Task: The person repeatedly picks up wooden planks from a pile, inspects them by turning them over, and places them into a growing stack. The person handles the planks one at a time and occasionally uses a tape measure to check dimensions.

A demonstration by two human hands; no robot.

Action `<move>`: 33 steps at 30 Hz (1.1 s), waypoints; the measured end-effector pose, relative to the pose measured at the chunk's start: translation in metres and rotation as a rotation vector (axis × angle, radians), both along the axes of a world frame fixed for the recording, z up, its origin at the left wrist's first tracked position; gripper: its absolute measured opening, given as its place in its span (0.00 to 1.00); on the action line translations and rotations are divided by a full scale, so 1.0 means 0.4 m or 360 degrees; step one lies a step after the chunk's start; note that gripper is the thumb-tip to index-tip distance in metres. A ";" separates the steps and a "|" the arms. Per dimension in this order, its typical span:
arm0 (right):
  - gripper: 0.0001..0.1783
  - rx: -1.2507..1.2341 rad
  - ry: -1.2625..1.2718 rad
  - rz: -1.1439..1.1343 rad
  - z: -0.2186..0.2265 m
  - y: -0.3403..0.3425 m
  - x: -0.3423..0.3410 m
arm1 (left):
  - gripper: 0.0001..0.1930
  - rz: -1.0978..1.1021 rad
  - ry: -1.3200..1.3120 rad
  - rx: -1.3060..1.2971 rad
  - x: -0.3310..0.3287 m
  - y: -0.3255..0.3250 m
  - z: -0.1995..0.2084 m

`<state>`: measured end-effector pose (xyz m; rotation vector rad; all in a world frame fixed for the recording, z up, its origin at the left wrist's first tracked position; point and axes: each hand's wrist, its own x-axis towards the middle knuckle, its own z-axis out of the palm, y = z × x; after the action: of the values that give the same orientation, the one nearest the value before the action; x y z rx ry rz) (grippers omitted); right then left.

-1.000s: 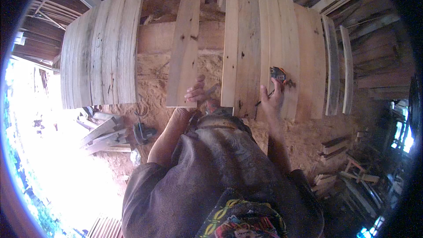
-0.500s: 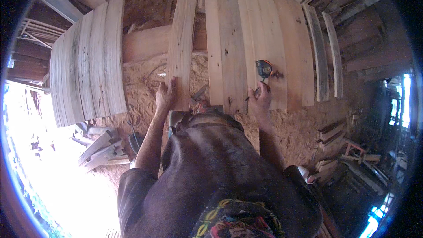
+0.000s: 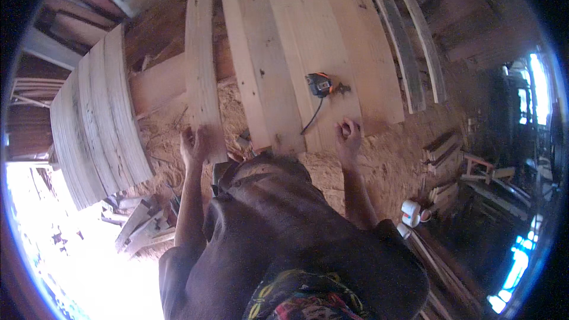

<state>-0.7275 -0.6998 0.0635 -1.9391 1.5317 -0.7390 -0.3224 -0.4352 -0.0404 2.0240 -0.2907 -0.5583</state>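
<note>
A pale wooden plank lies lengthwise away from me, with gaps on both sides. My left hand is at its near end, fingers curled at the left edge. Right of it, several wide boards lie side by side. On them rests a dark tape measure with orange trim. A thin dark strip runs from it toward me; whether it is a strap or a separate stick I cannot tell. My right hand is by the boards' near edge, fingers bent and apart from the thumb, nothing visible in it.
More boards form a panel at the left. Two narrow strips lie at the right. Sawdust covers the ground. Offcuts are heaped at the lower left; a white container stands at the lower right.
The view has shifted, so the boards sit further left in it. My right hand has come off the boards and the thin dark strip beside the tape measure. My left hand stays at the plank.
</note>
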 end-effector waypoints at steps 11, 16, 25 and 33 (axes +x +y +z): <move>0.24 -0.0252 0.0035 -0.0471 -0.144 -0.260 -0.350 | 0.31 0.0021 -0.0537 0.0322 -0.064 -0.101 0.185; 0.32 -0.0206 0.0506 -0.0506 -0.140 -0.344 -0.340 | 0.31 0.0085 -0.0783 0.0331 -0.080 -0.060 0.192; 0.40 0.0661 -0.0746 -0.1243 -0.150 -0.184 -0.287 | 0.24 -0.0012 -0.0404 -0.0072 -0.248 -0.160 0.304; 0.42 0.1012 -0.1052 -0.1037 -0.111 -0.164 -0.273 | 0.23 -0.0244 -0.0204 -0.0212 -0.268 -0.226 0.282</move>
<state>-0.8368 -0.7656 0.0193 -0.6281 1.6635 -0.8838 -0.4296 -0.5255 0.0724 1.9217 -0.5500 -0.4911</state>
